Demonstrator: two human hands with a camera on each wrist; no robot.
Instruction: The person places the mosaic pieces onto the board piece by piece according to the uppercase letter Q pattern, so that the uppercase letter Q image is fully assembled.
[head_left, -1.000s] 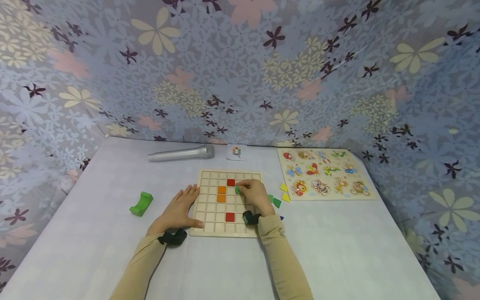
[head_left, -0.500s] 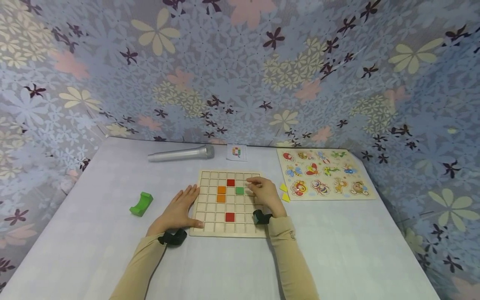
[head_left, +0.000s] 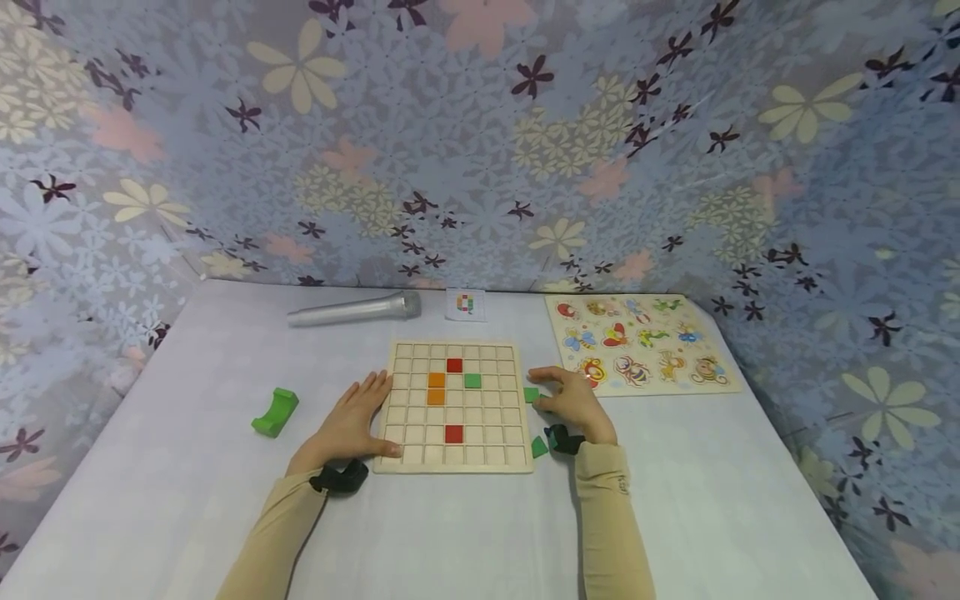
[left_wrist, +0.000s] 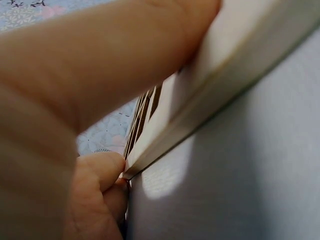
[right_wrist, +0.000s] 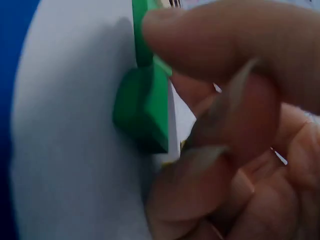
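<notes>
A wooden grid board lies flat, with two red tiles, two orange tiles and a green tile in its cells. My left hand rests on its left edge, fingers spread and thumb over the near corner. Just off the right edge, my right hand hovers low at a loose green tile, thumb and forefinger apart. In the right wrist view the thumb tip overlaps one green tile, and another green block lies beside it. A further green tile sits near the wrist.
A grey microphone and a small pattern card lie behind the board. An insect picture board is at the back right. A green arch-shaped block lies at the left. A flowered cloth hangs behind.
The right hand has let go of the green tile in the grid and moved right, off the board, to the loose green tiles. The left hand has stayed in place.
</notes>
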